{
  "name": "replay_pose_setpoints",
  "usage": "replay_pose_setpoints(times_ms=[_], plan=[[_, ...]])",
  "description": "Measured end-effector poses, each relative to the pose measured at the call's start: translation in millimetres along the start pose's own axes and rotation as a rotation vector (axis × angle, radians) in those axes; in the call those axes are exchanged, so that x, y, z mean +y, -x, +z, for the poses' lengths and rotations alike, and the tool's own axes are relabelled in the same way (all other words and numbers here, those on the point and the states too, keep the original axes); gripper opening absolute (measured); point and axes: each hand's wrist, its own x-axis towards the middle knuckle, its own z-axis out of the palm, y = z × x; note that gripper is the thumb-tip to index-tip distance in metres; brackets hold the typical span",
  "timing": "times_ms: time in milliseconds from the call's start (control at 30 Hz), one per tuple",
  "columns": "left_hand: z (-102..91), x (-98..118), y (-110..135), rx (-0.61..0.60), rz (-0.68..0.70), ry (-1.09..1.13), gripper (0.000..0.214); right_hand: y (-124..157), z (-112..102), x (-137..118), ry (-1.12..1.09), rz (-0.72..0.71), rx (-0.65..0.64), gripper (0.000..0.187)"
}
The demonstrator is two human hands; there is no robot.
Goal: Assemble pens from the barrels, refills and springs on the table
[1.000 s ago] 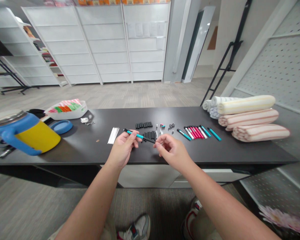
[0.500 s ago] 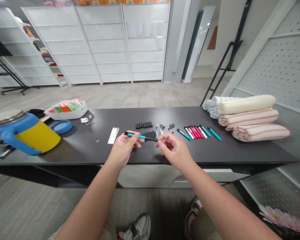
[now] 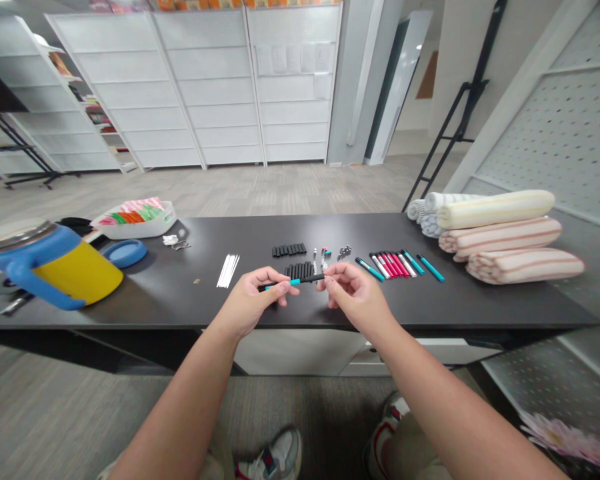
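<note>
A slim teal-and-black marker (image 3: 309, 279) spans the gap between my hands above the front of the table. My left hand (image 3: 253, 298) is closed around its teal barrel, thumb on top. At the black right end, my right hand (image 3: 356, 293) pinches the tip between thumb and fingers; whether a small part sits in that pinch is hidden. Just behind the marker lie a row of black tubes (image 3: 299, 270) and a row of short black caps (image 3: 289, 251). Small white and coloured pieces (image 3: 325, 253) and grey bits (image 3: 345, 251) are scattered beside them.
Thin white sticks (image 3: 228, 271) lie left of my hands. Right of them are teal, white and red markers (image 3: 393, 265), then rolled towels (image 3: 510, 230). A yellow-blue jug (image 3: 77, 267), a blue lid (image 3: 125, 253) and a white basket (image 3: 167, 220) occupy the table's left side.
The marker's right end has risen, so it now slopes slightly upward to the right. My right hand has shifted a little right and up with that end.
</note>
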Motion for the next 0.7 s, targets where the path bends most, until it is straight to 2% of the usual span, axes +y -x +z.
replay_pose_setpoints(times_ms=[700], plan=[[-0.3,3.2,1.2,-0.02,-0.022,0.001,0.028,0.0,0.3,-6.4,-0.012,0.065,-0.037,0.041]])
